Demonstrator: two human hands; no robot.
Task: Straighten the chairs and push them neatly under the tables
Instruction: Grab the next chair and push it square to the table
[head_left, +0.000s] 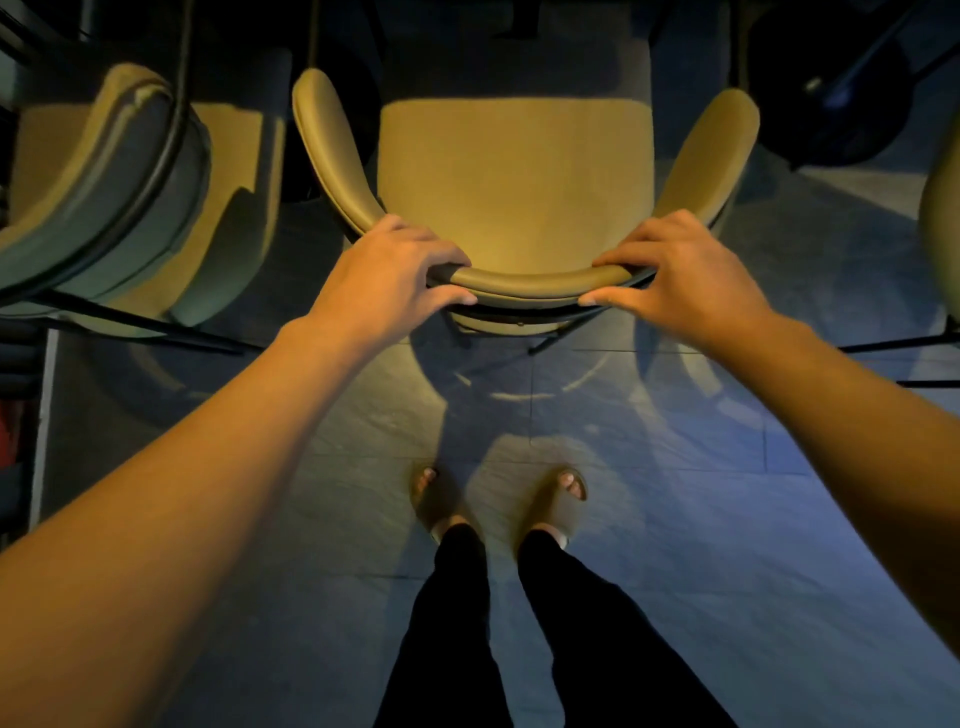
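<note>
An olive padded chair (514, 176) with a curved backrest stands straight ahead of me, its seat facing away. The front of its seat lies in the shadow of a dark table (514, 47) at the top. My left hand (384, 280) grips the left part of the backrest rim, and my right hand (680, 275) grips the right part. Both hands wrap fingers over the top edge.
A second olive chair (119, 192) stands close on the left, angled. The edge of another chair (943, 218) shows at the right border. A dark round table base (831, 88) sits upper right. My sandalled feet (498, 499) stand on grey floor tiles behind the chair.
</note>
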